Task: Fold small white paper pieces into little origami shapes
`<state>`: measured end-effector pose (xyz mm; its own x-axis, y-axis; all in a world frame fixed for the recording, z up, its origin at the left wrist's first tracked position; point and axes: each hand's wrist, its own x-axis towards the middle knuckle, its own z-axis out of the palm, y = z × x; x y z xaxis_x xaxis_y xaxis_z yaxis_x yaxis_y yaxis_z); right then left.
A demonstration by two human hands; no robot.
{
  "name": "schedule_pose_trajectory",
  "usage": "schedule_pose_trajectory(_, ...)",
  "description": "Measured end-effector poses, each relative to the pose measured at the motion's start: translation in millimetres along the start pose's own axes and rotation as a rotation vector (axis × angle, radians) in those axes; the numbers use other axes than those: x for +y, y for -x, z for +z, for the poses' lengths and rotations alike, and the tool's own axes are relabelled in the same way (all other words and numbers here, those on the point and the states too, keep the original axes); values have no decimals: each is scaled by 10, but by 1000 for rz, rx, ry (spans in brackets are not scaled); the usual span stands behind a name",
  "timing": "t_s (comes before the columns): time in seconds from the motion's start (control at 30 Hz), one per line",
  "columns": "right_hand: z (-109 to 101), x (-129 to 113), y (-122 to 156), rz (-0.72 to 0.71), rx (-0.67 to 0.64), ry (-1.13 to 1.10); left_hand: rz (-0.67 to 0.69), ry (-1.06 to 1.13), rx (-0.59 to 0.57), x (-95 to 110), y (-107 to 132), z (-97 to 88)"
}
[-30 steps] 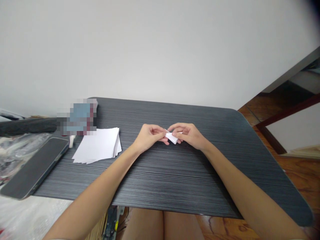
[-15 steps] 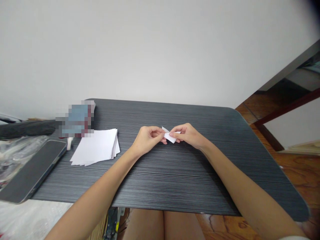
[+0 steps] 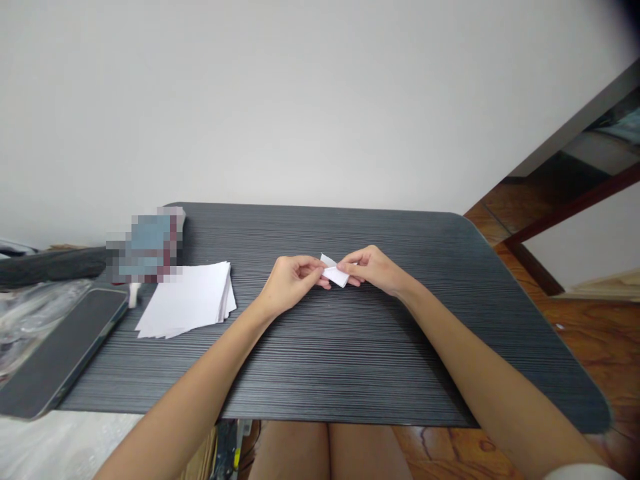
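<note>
A small folded piece of white paper (image 3: 334, 273) is held just above the middle of the dark ribbed table (image 3: 350, 353). My left hand (image 3: 290, 283) pinches its left end with thumb and fingers closed. My right hand (image 3: 373, 268) pinches its right side, fingers curled over it. Both hands meet over the paper, and part of it is hidden behind my fingers.
A stack of white paper sheets (image 3: 187, 300) lies on the table to the left. A dark phone (image 3: 55, 353) rests at the left edge, with a blurred blue object (image 3: 145, 243) behind it. A wooden floor (image 3: 590, 320) shows to the right.
Both hands and the paper have shifted slightly left in the picture. A corner of the paper now sticks up between the hands, and the right fingers have slid closer to the left hand.
</note>
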<state>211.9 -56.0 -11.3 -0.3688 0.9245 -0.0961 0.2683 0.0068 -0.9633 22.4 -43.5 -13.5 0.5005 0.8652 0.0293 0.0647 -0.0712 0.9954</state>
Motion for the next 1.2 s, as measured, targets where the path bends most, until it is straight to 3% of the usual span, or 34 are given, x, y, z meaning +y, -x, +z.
schedule_pose_trajectory(0.2, 5, -5, 8, -4, 32, -22, 31, -15, -29, -16, 1, 5)
schedule_pose_trajectory(0.5, 16, -50, 25, 4, -47, 54, -3, 12, -37, -48, -14, 6)
schedule_pose_trajectory(0.8, 19, -22, 7, -14, 16, 73, -27, 103, -129, 6, -33, 1)
schedule_pose_trajectory(1.2, 0, -2, 6, -19, 30, 63, -60, 149, -106, 37, -19, 15)
